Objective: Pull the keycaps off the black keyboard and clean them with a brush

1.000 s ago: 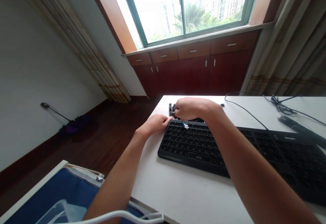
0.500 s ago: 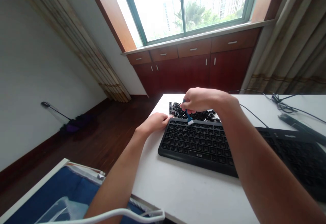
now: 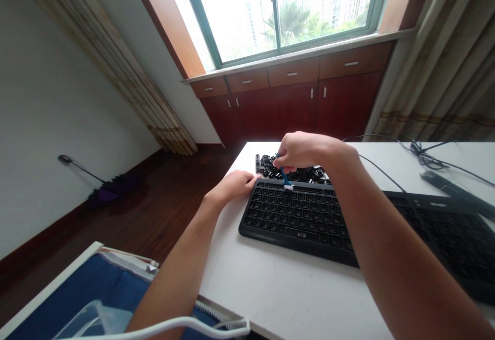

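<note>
My right hand [image 3: 303, 152] is shut on a small brush with a blue handle [image 3: 285, 176], its white bristles [image 3: 288, 187] pointing down at the top edge of a black compact keyboard [image 3: 297, 216]. The hand hovers over a heap of loose black keycaps [image 3: 305, 174] lying behind the keyboard. My left hand [image 3: 234, 185] lies at the keyboard's upper left corner, fingertips near the heap, and holds nothing I can see. Part of the heap is hidden behind my right hand.
A second, larger black keyboard [image 3: 444, 232] lies to the right on the white table [image 3: 278, 288], with black cables [image 3: 425, 154] and a dark bar-shaped object [image 3: 452, 189] behind it. A blue bag [image 3: 93, 288] and a white cable [image 3: 174, 323] lie low at the left.
My right hand has moved right and back over the keycap heap, and the brush now stands more upright. More of the heap shows. My left hand has hardly moved.
</note>
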Tool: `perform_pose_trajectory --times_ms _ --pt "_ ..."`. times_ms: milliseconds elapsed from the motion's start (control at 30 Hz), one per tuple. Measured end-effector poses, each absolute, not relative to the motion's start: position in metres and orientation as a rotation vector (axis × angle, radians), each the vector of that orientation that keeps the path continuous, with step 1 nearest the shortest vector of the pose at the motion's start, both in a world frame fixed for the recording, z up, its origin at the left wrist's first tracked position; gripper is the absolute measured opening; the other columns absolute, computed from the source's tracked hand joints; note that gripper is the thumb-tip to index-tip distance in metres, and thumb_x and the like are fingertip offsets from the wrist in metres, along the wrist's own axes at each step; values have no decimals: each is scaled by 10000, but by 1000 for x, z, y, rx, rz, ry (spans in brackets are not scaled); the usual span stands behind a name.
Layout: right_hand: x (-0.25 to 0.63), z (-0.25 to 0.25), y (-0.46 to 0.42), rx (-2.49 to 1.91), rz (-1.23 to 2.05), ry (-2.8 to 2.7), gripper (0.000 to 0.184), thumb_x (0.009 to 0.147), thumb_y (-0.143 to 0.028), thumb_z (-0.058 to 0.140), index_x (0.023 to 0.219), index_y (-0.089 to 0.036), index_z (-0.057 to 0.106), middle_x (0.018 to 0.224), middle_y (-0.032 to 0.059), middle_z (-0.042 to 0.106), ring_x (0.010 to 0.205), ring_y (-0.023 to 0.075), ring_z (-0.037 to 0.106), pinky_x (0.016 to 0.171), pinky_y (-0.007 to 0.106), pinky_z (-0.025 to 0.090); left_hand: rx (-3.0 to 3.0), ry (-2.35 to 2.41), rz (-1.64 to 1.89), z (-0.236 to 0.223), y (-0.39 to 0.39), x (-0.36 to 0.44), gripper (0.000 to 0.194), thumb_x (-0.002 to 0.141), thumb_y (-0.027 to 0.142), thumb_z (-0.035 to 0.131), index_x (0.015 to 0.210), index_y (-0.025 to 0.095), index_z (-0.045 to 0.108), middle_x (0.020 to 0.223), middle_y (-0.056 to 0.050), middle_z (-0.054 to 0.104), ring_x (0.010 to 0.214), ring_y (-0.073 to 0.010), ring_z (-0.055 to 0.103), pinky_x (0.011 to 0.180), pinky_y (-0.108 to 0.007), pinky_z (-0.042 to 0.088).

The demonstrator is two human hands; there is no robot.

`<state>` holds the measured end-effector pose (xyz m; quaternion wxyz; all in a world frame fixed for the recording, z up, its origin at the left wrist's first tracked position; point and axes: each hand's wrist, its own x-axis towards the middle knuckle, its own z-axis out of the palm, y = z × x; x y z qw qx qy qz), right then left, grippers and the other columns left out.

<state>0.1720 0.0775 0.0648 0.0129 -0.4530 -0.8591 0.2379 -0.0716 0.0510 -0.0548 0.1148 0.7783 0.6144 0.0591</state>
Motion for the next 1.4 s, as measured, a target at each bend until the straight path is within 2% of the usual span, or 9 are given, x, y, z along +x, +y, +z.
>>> perform_pose_trajectory --times_ms 333,933,1167,1267,1400 --pt "175 70 75 -1202 767 -2678 299 891 -412 657 724 -186 759 773 78 741 657 193 648 575 303 415 2257 1822 166 -55 49 -72 681 995 642 339 683 157 701 659 -52 647 593 -148 459 589 -277 276" --pt "179 62 84 -1381 756 -2657 259 870 -428 714 824 -180 773 848 92 743 716 207 669 622 310 455 2253 1795 195 -57 51 -73 642 1006 611 354 705 167 707 685 -51 661 613 -154 462 618 -284 274" --pt "175 72 74 -1400 653 -2692 261 877 -421 697 868 -172 774 845 92 740 678 201 654 583 308 434 2200 1729 241 -48 56 -77 640 1003 613 341 648 168 634 667 -39 644 631 -174 524 637 -279 335" --pt "173 77 71 -1406 607 -2733 272 876 -428 687 896 -172 779 814 83 735 657 188 639 565 294 419 2201 1695 281 -45 59 -75 655 1010 613 316 623 168 601 618 -24 599 609 -171 513 630 -278 342" --pt "173 81 67 -1411 573 -2765 294 880 -434 671 958 -173 780 853 86 740 677 196 641 537 288 404 2238 1669 388 -53 54 -71 608 1000 611 368 644 169 585 628 -13 582 617 -159 484 606 -269 322"
